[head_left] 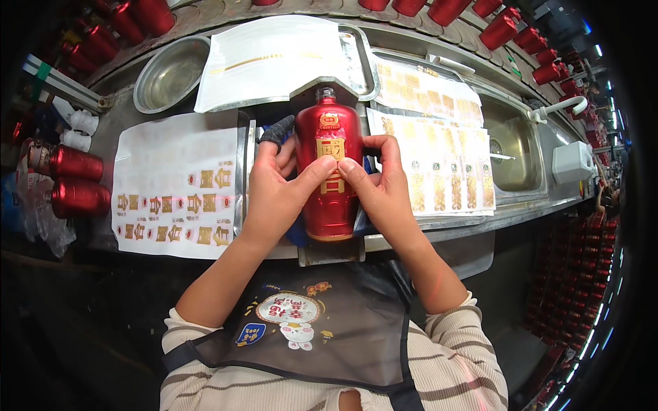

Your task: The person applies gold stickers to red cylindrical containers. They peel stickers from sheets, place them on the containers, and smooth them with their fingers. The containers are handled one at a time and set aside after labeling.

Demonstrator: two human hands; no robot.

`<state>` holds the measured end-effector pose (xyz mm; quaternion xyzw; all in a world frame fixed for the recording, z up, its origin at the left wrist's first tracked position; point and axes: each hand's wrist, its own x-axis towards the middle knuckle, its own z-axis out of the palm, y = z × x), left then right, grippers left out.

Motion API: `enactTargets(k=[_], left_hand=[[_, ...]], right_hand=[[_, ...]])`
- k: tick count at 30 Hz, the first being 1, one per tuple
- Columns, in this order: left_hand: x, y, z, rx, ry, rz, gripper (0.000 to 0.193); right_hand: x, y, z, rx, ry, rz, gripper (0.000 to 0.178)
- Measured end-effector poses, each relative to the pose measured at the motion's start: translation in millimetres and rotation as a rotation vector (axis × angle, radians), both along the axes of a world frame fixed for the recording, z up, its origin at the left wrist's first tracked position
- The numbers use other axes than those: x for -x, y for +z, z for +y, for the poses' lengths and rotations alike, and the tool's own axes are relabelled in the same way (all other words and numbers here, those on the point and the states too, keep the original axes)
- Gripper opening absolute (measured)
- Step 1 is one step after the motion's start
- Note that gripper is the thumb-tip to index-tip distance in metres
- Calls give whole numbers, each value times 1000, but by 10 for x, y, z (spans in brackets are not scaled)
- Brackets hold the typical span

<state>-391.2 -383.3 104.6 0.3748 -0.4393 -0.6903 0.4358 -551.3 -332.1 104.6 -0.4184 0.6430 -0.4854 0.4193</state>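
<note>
A glossy red bottle (333, 216) with a dark neck and gold lettering lies in front of me, its neck pointing away. My left hand (277, 181) wraps the bottle's left side, with its thumb pressed on the gold lettering; a dark cover sits on one finger. From the other side my right hand (384, 181) grips the bottle, its thumb meeting the left one on the lettering. Under the bottle is a metal stand (332, 254), mostly hidden. Left of my hands lies a white sheet of gold and red decals (175, 157); on the right are more gold decal sheets (445, 168).
A round metal bowl (171, 74) and white paper sheets (274, 58) lie at the back. Red bottles (81, 197) lie at the far left. On the right are a sink (514, 154), a faucet (558, 108) and a white jug (573, 162). Several red bottles line the back belt (308, 9).
</note>
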Motion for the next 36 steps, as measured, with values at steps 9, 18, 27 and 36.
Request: enactTargets(k=[9, 18, 27, 36], left_hand=[[14, 105, -32, -37, 38, 100, 56], [116, 150, -121, -52, 34, 30, 49], [-110, 13, 98, -80, -30, 73, 55], [-95, -69, 134, 12, -11, -126, 40]], right_hand=[[88, -65, -106, 50, -44, 58, 63], [57, -53, -276, 97, 14, 28, 43], [111, -53, 14, 42, 100, -167, 54], [165, -336, 83, 176, 138, -57, 51]])
